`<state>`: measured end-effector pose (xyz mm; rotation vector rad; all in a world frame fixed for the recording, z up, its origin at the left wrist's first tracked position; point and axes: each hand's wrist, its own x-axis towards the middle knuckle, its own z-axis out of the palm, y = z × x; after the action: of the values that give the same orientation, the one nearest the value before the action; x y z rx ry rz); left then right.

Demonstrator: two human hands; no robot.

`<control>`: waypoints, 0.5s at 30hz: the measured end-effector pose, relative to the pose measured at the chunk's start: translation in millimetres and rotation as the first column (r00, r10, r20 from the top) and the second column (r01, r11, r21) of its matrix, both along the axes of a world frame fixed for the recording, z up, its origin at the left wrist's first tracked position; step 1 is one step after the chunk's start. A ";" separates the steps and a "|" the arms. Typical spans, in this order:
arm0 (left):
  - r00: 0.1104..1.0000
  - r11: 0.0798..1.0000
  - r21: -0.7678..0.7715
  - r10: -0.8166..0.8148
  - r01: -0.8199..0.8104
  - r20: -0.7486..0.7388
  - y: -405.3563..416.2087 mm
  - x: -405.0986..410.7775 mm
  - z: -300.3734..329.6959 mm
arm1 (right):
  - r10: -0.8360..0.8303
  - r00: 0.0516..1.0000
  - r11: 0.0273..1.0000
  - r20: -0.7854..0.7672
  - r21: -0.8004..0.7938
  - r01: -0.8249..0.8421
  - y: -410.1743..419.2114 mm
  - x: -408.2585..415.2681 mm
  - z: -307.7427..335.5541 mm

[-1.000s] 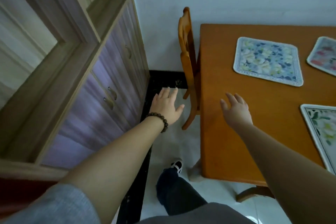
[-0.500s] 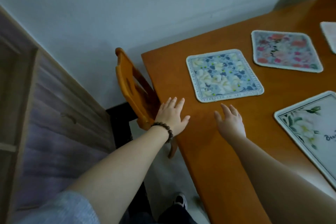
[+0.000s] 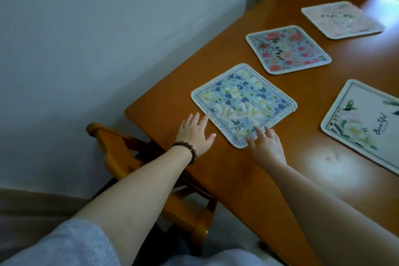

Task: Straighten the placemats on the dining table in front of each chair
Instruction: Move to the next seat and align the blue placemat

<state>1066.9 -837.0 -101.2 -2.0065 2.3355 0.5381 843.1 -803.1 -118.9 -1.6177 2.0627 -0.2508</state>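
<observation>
A blue floral placemat lies skewed near the corner of the orange wooden dining table. My left hand, wearing a bead bracelet, is open with its fingertips at the mat's near-left edge. Open too, my right hand has its fingertips on the mat's near corner. Farther along the wall side lie a red floral placemat and a pale pink placemat. A white flower placemat with black lettering lies at the right.
A wooden chair stands tucked at the table's end, under my left forearm. A white wall runs along the table's far side. Another chair back shows dimly at the top right.
The view has swung right along the table. Both hands have moved forward from the table's edge to the blue floral placemat's near edge.
</observation>
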 end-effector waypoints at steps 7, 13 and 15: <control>0.984 0.984 0.032 -0.175 0.175 0.021 -78.6 61.6 -19.2 | -0.166 0.986 0.984 -0.004 0.067 0.166 -7.4 58.7 -8.2; 0.955 0.955 0.068 -0.293 0.290 0.047 -125.1 67.5 -23.3 | -0.328 0.944 0.939 -0.024 0.103 0.329 -9.6 70.3 -14.4; 0.941 0.942 0.085 -0.331 0.325 0.065 -137.2 64.5 -24.4 | -0.354 0.935 0.928 -0.029 0.114 0.355 -12.2 74.2 -17.0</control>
<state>1131.4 -974.2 -125.7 -1.5293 2.4871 0.5063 917.3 -815.3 -135.9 -1.1706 2.3219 -0.2402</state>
